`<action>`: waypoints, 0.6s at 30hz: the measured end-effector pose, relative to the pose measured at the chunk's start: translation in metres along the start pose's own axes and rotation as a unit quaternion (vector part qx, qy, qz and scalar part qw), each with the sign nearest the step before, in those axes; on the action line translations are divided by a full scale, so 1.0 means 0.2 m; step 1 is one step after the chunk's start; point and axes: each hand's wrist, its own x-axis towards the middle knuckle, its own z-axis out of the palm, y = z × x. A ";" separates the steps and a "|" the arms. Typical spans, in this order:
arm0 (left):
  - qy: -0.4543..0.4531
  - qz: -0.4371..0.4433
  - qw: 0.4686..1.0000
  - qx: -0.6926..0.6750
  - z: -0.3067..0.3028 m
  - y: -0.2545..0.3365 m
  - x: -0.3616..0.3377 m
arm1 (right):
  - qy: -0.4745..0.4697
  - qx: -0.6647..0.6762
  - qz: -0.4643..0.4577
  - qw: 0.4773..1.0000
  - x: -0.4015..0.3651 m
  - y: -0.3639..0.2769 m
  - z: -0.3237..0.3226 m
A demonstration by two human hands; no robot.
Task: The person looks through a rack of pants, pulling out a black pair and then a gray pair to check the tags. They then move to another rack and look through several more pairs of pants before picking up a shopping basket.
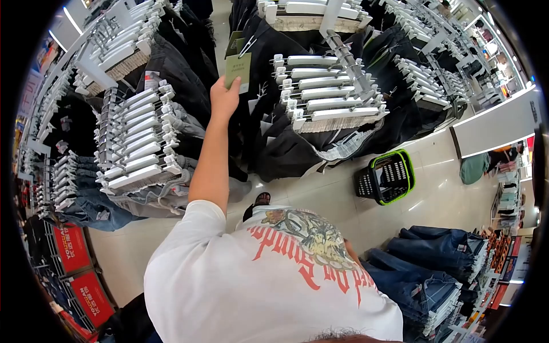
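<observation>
My left hand (225, 102) reaches forward with the arm stretched out. Its thumb and fingers pinch an olive-green hang tag (238, 67) by its lower edge. A light cord ties the tag to dark trousers (260, 43) on the rack; a second green tag shows just behind it. To the right of the hand, several black trousers (286, 151) hang from white clip hangers (329, 91). Grey trousers (154, 197) hang on the left. Only a sliver of skin shows at the right side of my white T-shirt (194, 263); my right hand is out of sight.
A black shopping basket (391, 178) with a green rim stands on the tiled floor (309, 191). Folded-over blue jeans (423, 286) hang at lower right. Red sign boards (91, 297) stand at lower left. A white panel (497, 126) juts in from the right.
</observation>
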 end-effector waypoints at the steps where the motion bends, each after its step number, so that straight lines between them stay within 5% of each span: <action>1: 0.024 0.023 0.999 0.017 -0.01 0.02 -0.02 | 0.008 -0.006 0.010 1.000 -0.01 0.02 0.01; 5: 0.094 0.094 0.991 0.006 0.02 0.00 -0.05 | 0.003 0.054 0.052 0.997 -0.08 -0.03 0.00; 9: -0.008 -0.012 0.992 -0.127 0.08 -0.19 0.04 | 0.021 0.047 0.069 0.996 -0.13 -0.16 0.03; 13: -0.039 -0.096 0.989 -0.108 0.13 -0.31 0.14 | 0.013 0.065 0.066 0.996 -0.09 -0.14 0.09; 18: 0.056 -0.025 0.988 -0.142 0.19 -0.33 0.14 | 0.016 0.116 0.061 0.991 -0.01 0.01 0.20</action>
